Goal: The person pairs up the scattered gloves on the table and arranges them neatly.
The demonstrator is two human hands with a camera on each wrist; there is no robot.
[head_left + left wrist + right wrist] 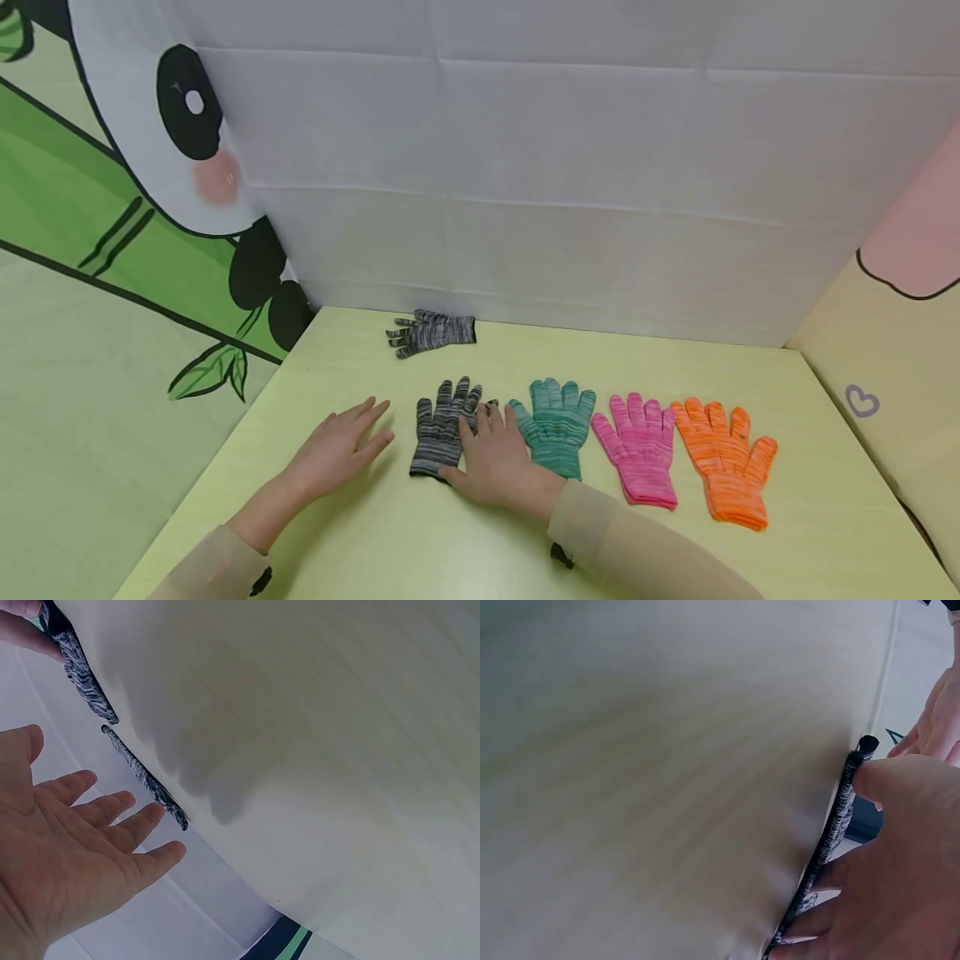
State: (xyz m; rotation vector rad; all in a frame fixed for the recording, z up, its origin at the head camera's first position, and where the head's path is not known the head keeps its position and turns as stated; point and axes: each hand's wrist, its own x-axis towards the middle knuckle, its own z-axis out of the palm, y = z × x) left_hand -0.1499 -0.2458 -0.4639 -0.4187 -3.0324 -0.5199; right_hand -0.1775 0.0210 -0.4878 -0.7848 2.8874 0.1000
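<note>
A black-and-grey knit glove (437, 433) lies flat on the table, fingers pointing to the back. My right hand (497, 462) rests on its right side with fingers spread, covering its thumb area; in the right wrist view the thumb touches the cuff of the glove (832, 832). To the left, my left hand (341, 450) hovers over the table with relaxed, extended fingers and holds nothing. Its palm and parted fingers show in the left wrist view. Farther back lies a second black-and-grey glove (435, 332), turned sideways with its fingers to the left.
Right of my right hand lie a teal glove (558, 425), a pink glove (643, 454) and an orange glove (731, 467) in a row, the teal one partly behind the hand. The pale yellow table (840, 467) ends at a white cloth backdrop (570, 183).
</note>
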